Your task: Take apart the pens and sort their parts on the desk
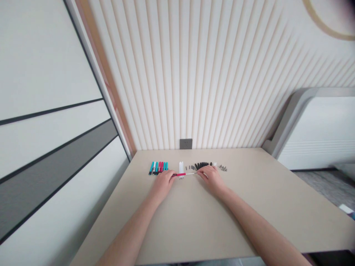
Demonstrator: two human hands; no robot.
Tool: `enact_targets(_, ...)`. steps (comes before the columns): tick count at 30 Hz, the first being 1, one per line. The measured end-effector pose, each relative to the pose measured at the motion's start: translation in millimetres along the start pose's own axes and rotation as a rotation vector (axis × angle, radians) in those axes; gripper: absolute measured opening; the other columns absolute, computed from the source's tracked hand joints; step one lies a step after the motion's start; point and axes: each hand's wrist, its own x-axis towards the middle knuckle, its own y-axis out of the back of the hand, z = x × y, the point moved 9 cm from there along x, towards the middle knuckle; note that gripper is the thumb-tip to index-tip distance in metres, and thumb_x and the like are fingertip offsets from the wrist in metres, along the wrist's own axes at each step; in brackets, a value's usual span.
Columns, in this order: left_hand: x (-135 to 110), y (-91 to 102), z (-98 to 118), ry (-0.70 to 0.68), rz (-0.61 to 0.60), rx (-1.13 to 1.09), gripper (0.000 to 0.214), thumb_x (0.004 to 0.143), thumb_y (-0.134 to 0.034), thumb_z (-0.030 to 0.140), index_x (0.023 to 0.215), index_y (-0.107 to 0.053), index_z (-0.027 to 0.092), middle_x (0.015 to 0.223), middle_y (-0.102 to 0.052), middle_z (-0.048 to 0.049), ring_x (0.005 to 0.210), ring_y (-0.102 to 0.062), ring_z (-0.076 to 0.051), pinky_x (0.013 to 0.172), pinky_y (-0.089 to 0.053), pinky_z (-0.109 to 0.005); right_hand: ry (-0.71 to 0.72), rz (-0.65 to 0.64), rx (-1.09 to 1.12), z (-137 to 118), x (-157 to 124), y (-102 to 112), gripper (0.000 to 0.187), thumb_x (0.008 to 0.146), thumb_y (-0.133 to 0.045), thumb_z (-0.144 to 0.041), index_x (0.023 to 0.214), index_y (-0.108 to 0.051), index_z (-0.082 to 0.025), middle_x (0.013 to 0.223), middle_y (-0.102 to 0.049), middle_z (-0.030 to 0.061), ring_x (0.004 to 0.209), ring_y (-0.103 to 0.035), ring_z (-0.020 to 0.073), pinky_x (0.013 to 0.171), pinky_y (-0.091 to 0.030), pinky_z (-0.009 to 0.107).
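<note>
My left hand [163, 181] is closed around a red pen barrel [181, 174], which lies level just above the table. From the barrel's right end a thin white pen refill [190, 173] sticks out. The fingertips of my right hand [212, 178] pinch the refill's far end. Just behind my left hand is a row of blue, white and red pen barrels [156, 166] with dark ends. White refills [181, 165] lie side by side behind the red barrel. Several black pen parts [202, 164] form a row behind my right hand, which hides some of them.
Small grey parts [192, 167] lie left of the black row. A scatter of small metallic pieces [222, 168] is to its right, beside a small white piece [215, 163]. The beige table [177, 221] meets a ribbed wall with a dark socket [186, 144]. A cabinet [55, 147] stands left.
</note>
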Motion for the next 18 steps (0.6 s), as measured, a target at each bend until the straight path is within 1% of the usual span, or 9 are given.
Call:
enact_targets(3,0,0.4,4,-0.014,-0.009,-0.003,0.012,0.093,-0.055,0.023,0.099,-0.065,0.020,0.096,-0.069,-0.0053,0.093,-0.062,-0.022,0.082,-0.045,-0.033,0.027,0.000,0.015,-3,0,-1,0.021,0.097,-0.050,-0.030,0.090,-0.068,-0.023,0.094,-0.072,0.0044,0.091,-0.063,0.0210,0.084,-0.039,0.037)
enact_targets(8,-1,-1.9,13,-0.076,-0.035,-0.009,0.015,0.094,-0.054,0.025,0.103,-0.066,0.020,0.098,-0.069,-0.0056,0.095,-0.062,-0.022,0.084,-0.045,-0.034,0.052,-0.015,0.049,-10,-1,-1,0.022,0.097,-0.049,-0.032,0.090,-0.067,-0.022,0.093,-0.072,0.0047,0.090,-0.062,0.0205,0.085,-0.040,0.037)
enact_targets(14,0,0.8,12,-0.063,-0.019,-0.013,0.015,0.095,-0.053,0.025,0.102,-0.065,0.020,0.098,-0.069,-0.0056,0.095,-0.062,-0.022,0.084,-0.045,-0.034,0.042,-0.027,0.095,-14,-2,-2,0.014,0.095,-0.053,-0.029,0.094,-0.065,-0.022,0.093,-0.070,0.0041,0.091,-0.062,0.0202,0.086,-0.040,0.037)
enact_targets(18,-1,0.9,16,-0.092,-0.030,-0.044,0.014,0.094,-0.055,0.023,0.101,-0.066,0.020,0.097,-0.070,-0.0054,0.094,-0.063,-0.022,0.084,-0.045,-0.033,0.051,-0.034,0.095,-14,-2,-4,0.017,0.096,-0.050,-0.029,0.091,-0.065,-0.021,0.092,-0.070,0.0048,0.090,-0.061,0.0201,0.086,-0.041,0.037)
